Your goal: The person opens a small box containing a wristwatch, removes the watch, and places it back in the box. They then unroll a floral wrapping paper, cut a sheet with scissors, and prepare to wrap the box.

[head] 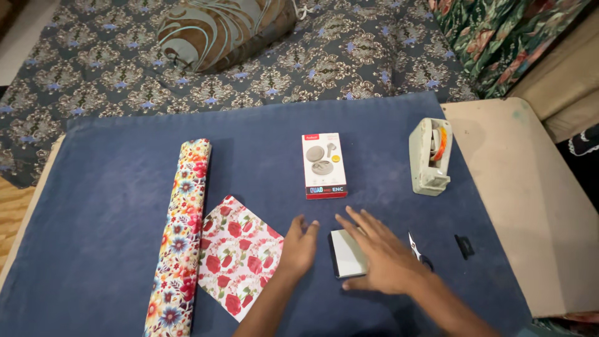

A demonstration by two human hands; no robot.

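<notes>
My left hand point(298, 248) lies flat on the blue cloth point(112, 187), fingers apart, between a rose-patterned paper sheet point(237, 256) and a small white card with a dark edge point(346, 254). My right hand point(382, 253) is spread open over the right part of that card, holding nothing. Just right of it lie small scissors point(417, 250), partly hidden by my wrist. A small white box with earbuds pictured on it point(324, 165) sits beyond my hands. A roll of flowered wrapping paper point(181, 234) lies at the left.
A grey tape dispenser point(430, 156) stands at the right edge of the cloth. A small black object point(463, 246) lies near the scissors. A bare beige board point(530, 200) extends to the right. Behind is a patterned bed cover with a brown cushion point(221, 28).
</notes>
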